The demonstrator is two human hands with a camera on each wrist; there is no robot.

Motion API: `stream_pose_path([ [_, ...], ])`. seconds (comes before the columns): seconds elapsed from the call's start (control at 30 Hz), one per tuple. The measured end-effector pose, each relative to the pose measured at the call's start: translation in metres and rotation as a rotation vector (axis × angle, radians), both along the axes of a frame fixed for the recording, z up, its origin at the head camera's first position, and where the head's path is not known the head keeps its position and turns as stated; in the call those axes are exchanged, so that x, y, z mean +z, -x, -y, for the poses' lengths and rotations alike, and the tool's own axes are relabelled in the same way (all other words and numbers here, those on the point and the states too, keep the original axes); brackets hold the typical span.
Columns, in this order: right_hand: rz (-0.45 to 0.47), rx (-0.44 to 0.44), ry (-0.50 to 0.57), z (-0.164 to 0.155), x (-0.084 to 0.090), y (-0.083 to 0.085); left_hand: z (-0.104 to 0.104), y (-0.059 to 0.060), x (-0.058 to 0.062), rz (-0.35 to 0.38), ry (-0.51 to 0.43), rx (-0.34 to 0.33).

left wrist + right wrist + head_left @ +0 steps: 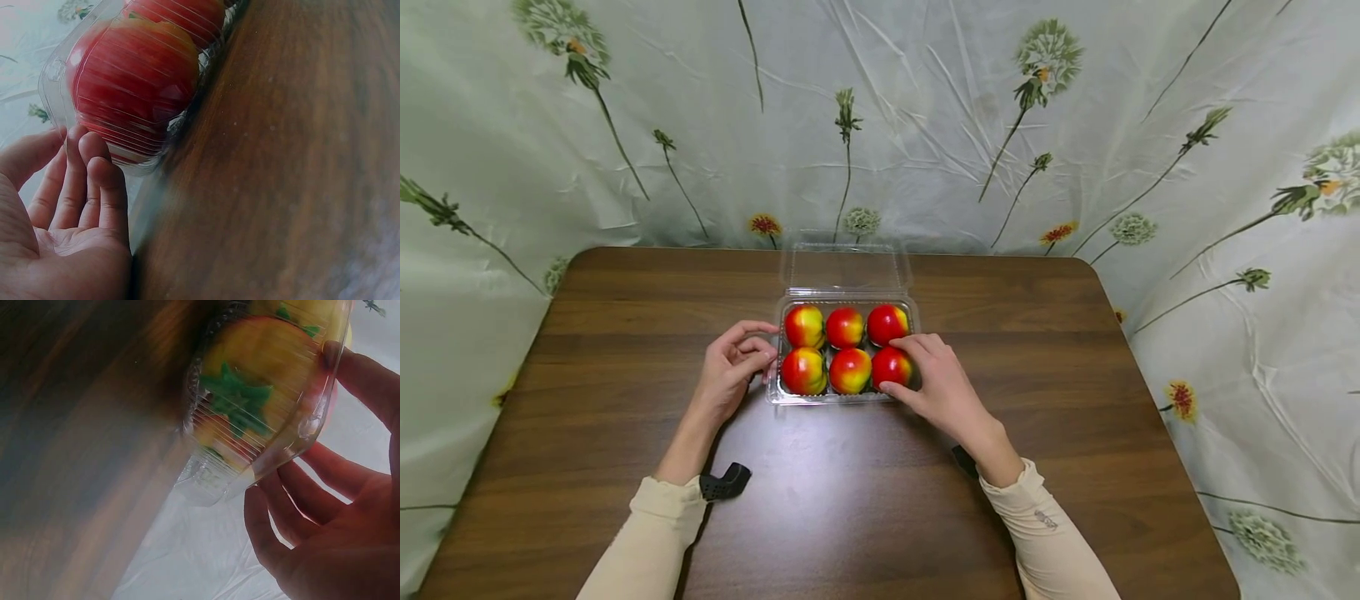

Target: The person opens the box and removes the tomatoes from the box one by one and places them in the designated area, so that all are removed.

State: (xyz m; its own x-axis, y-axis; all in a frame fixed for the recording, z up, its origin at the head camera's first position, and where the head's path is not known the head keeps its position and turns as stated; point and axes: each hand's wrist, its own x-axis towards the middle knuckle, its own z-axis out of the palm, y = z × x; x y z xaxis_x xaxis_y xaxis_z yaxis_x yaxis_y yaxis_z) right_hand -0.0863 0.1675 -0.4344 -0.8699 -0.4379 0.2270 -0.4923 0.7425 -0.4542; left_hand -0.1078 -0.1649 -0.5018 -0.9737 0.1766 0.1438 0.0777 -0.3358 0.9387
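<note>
Across the brown table point(820, 542), two cream-sleeved forearms point(643, 542) are extended, angled inward toward a clear container point(827, 401) with its lid raised, in which six red-and-yellow fruits point(850, 371) are seated. The right hand point(946, 385) is arched at the right side, thumb and fingers spread about the front-right fruit point(891, 367); whether this is pinched cannot be told. The left hand point(728, 367) is held relaxed, fingers slightly bent, the left edge lightly touched.

You can pass in front of the box point(838, 400); the lid point(846, 267) blocks behind, your left hand point(730, 367) and right hand point(942, 387) the sides.
</note>
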Motion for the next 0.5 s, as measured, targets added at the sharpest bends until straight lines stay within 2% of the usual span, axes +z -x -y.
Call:
stream_pose_path([
  [0.5,-0.053,-0.031,0.053,0.0009,-0.0015,0.0032,0.0004,-0.0001,0.0005,0.018,0.016,-0.001],
])
